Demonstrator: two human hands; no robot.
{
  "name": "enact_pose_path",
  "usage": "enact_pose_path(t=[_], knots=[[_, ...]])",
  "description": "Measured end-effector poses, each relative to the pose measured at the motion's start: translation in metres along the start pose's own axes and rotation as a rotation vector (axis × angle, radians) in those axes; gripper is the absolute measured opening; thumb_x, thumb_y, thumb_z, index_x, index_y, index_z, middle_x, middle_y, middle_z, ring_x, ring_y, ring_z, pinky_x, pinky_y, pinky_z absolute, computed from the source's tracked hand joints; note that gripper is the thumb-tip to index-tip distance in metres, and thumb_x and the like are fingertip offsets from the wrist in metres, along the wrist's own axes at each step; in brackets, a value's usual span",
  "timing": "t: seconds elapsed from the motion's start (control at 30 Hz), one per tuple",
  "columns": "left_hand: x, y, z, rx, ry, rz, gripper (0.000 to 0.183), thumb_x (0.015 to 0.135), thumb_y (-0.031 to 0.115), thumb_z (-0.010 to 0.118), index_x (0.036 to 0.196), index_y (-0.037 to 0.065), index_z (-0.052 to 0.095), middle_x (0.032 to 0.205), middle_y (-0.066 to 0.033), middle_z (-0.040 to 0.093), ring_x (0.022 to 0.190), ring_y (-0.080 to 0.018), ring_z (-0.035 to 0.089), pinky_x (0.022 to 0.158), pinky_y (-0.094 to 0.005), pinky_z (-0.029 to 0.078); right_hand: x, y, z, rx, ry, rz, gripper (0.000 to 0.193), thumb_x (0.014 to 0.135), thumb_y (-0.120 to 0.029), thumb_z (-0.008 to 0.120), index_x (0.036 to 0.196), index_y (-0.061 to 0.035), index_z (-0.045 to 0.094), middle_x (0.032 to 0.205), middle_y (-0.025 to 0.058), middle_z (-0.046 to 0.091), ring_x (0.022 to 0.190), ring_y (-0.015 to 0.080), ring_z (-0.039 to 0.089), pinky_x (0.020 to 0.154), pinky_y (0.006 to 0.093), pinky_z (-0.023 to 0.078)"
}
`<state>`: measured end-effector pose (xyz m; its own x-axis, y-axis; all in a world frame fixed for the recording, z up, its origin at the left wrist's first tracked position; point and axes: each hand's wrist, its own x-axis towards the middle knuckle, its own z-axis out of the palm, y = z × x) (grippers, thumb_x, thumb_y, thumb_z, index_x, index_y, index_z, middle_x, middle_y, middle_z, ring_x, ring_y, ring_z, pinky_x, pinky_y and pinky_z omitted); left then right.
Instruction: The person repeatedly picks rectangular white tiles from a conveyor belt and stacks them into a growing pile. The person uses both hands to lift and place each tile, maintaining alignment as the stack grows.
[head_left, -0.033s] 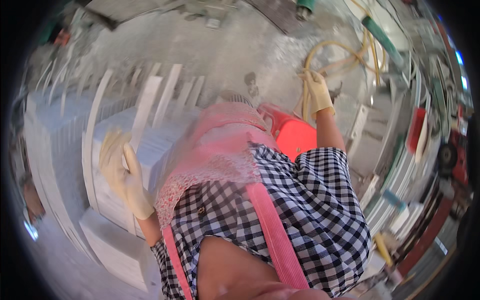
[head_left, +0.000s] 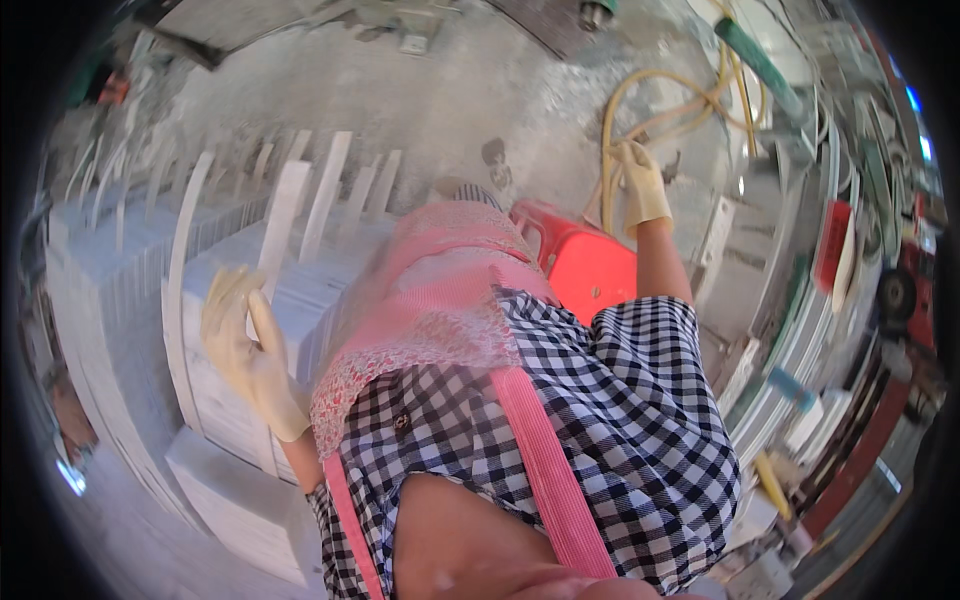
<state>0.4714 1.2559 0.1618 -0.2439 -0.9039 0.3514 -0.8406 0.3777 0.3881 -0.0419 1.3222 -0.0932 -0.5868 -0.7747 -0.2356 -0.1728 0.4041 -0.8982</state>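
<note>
My left hand [head_left: 240, 345], in a pale rubber glove, is at the left beside the white slabs [head_left: 215, 365]. Its fingers are loosely curved, with the thumb apart, and nothing shows in them. My right hand [head_left: 643, 185], gloved the same way, hangs at the right above the floor. Its fingers point forward, their tips close together, and I see no thing held there. Behind those fingertips runs a yellow hose [head_left: 606, 115]. Between my body and the right hand stands a red plastic stool or chair [head_left: 590, 280]. My pink apron [head_left: 430, 270] hides part of the slabs.
Thin white strips [head_left: 327, 195] stand upright among the slab stacks at the left. A white block [head_left: 235, 490] is near my left elbow. Green pipe [head_left: 760, 65], hoses and long stacked pieces [head_left: 790, 340] crowd the right. Grey wet-looking floor [head_left: 420, 100] lies ahead.
The floor things and strips sit slightly higher in the picture now. My left hand is less blurred and a little lower; both hands otherwise look alike.
</note>
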Motion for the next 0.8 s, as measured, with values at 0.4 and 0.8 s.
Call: enact_pose_path(t=[0.4,0.8], knots=[[0.1,0.022,0.094,-0.299,-0.029,0.074,0.007,0.087,-0.002,0.064,0.088,-0.001,0.071,0.088,-0.0144,0.071,0.089,-0.0319,0.068,0.098,-0.0455,0.051,-0.014,0.065,-0.053,-0.607,-0.072,0.059,0.04,0.097,-0.031,0.055,0.116,0.0008,0.068,0.109,0.0139,0.07,0.102,0.0224,0.064,0.09,0.0355,0.049],[0.029,-0.007,0.181,-0.604,-0.103,-0.582,0.026,0.097,0.025,0.06,0.11,0.005,0.073,0.11,-0.0119,0.072,0.109,-0.0276,0.065,0.096,-0.0356,0.048,0.099,-0.06,0.046,-0.263,-0.538,-0.127,0.052,0.098,-0.044,0.059,0.126,0.0006,0.062,0.115,0.0102,0.065,0.112,0.0177,0.06,0.098,0.03,0.044]])
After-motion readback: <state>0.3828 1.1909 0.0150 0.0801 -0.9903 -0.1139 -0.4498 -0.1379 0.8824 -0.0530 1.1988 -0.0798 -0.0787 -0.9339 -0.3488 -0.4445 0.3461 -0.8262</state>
